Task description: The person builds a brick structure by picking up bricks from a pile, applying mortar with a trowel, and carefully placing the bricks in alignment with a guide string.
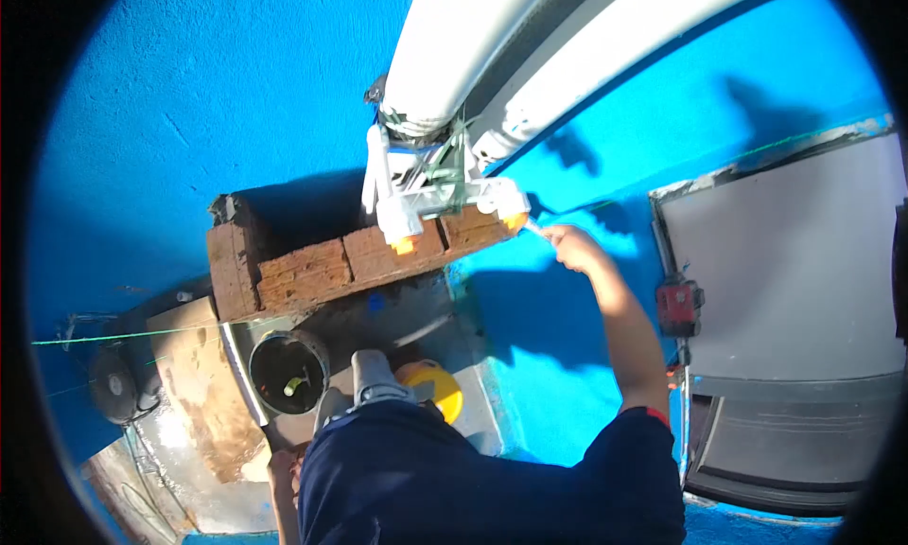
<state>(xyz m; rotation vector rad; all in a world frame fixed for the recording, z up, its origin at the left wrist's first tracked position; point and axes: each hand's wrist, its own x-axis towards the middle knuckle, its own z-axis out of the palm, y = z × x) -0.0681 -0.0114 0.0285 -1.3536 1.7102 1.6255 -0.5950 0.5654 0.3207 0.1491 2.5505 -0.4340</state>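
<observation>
My right hand [574, 249] grips a thin pale-handled tool [538, 231], likely a brush, its far end against the right orange-and-white fitting [514, 216] on a white pipe assembly. A similar orange-tipped fitting [404, 237] sits at the left, and green strands are tangled about the pipes. Behind and below runs a brick ledge [303, 278]. My left hand [282, 474] is at the lower edge beside my dark clothing, fingers curled around something I cannot make out.
Two large white pipes [435, 43] run upward along blue walls [189, 91]. Below are a dark bucket [279, 365], a yellow bucket [437, 394], a stained board [194, 384] and my shoe [369, 370]. A grey door [785, 261], red device [678, 308] and green string [113, 339] also show.
</observation>
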